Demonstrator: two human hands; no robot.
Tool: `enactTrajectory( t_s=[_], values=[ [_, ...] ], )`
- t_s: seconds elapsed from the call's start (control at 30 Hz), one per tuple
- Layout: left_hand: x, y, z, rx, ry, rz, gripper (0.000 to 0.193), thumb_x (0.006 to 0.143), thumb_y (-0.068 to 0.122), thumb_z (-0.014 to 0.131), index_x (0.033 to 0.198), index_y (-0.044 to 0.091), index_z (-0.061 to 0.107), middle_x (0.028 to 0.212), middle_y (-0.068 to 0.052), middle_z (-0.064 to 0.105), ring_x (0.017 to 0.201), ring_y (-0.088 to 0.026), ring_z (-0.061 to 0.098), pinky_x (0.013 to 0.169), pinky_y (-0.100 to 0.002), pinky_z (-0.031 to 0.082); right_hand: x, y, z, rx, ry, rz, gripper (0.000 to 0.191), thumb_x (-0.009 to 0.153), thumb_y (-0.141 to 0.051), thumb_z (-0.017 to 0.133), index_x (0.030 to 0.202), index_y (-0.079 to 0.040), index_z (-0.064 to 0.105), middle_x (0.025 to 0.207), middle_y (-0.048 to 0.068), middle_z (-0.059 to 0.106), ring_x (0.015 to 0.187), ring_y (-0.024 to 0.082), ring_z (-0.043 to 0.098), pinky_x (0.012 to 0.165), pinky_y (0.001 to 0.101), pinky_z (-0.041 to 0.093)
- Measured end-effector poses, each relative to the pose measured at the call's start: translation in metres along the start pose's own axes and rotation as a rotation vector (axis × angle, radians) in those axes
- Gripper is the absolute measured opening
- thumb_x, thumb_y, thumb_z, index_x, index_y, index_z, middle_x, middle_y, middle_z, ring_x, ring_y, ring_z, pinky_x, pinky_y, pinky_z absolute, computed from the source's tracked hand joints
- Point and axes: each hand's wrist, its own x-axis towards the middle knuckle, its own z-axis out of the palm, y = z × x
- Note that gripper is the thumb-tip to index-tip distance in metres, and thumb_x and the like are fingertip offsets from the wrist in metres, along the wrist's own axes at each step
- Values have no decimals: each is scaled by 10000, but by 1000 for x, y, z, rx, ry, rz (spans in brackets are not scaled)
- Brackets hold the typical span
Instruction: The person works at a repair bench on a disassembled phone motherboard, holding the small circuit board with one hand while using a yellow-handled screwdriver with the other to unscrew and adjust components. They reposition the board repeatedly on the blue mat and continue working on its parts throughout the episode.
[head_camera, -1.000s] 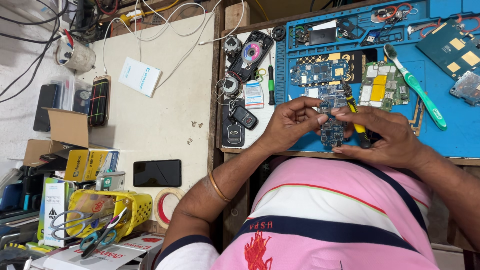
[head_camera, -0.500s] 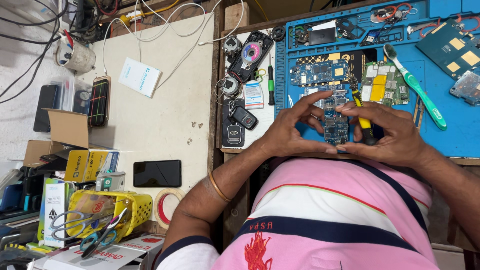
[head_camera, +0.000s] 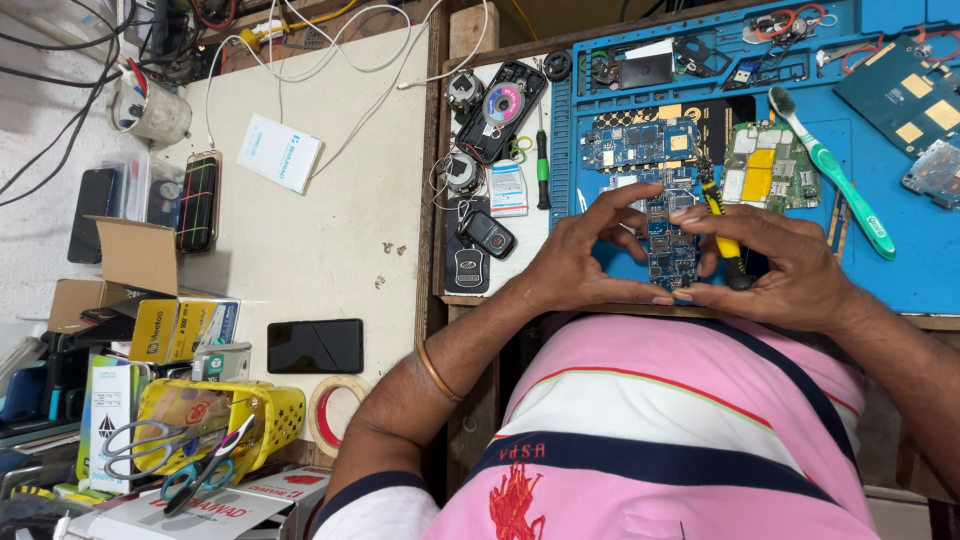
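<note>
A small blue circuit board (head_camera: 664, 238) is held upright between both hands above the blue work mat (head_camera: 900, 250). My left hand (head_camera: 580, 262) pinches its left edge and bottom with thumb and fingers. My right hand (head_camera: 785, 262) grips the right edge and also holds a yellow-and-black handled tool (head_camera: 724, 232) against its fingers. A bangle (head_camera: 436, 372) sits on my left forearm. My pink striped shirt (head_camera: 660, 430) fills the bottom of the view.
Other circuit boards (head_camera: 640, 143) (head_camera: 760, 170), a green toothbrush (head_camera: 830, 170), a screwdriver (head_camera: 542, 170), car key fobs (head_camera: 478, 245) and an opened phone back (head_camera: 500, 110) lie on the mats. On the left are a black phone (head_camera: 315, 345), tape roll (head_camera: 330, 412), yellow basket with scissors (head_camera: 205, 430), boxes and cables.
My left hand has slid from on top of the board to its left edge, fingers spread. The board is now uncovered and held between both hands; the right hand has shifted slightly.
</note>
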Motion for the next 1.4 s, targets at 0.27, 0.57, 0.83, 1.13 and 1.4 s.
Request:
enactTrajectory(
  t_s=[0.27,0.57,0.83,1.13,1.4],
  values=[
    [0,-4,0,-31,-5,-8,1128,662,460,986,1580,189,390,1213,-92,676,992,-147,769,881,-321,670,1,-1,-1,-2,-3,-11,750,666,-204,908,1342,-101,599,1342,92,680,874,126,727,823,290,617],
    [0,-2,0,-26,-9,-13,1144,670,453,986,1602,208,370,1195,-84,672,979,-139,761,878,-313,659,0,0,-1,-39,10,-1,749,659,-210,910,1337,-102,609,1334,98,685,875,130,730,827,298,619],
    [0,-3,-1,-16,-12,-3,1152,666,455,987,1601,215,359,1154,-66,694,978,-135,759,884,-313,654,0,0,0,-30,5,7,747,659,-211,909,1334,-102,609,1339,99,683,882,132,729,823,297,624],
    [-1,-2,-2,-49,-16,-12,1119,687,413,987,1600,215,372,1155,-65,699,996,-140,759,904,-318,662,-2,0,1,-8,1,14,744,667,-212,905,1339,-106,606,1338,97,681,895,132,730,822,294,630],
    [-2,-3,-1,-56,-12,-15,1115,682,404,989,1596,216,380,1140,-62,701,991,-140,755,904,-318,656,-1,0,1,-6,-3,18,744,667,-212,905,1340,-108,605,1339,97,681,894,133,729,818,293,631]
  ],
)
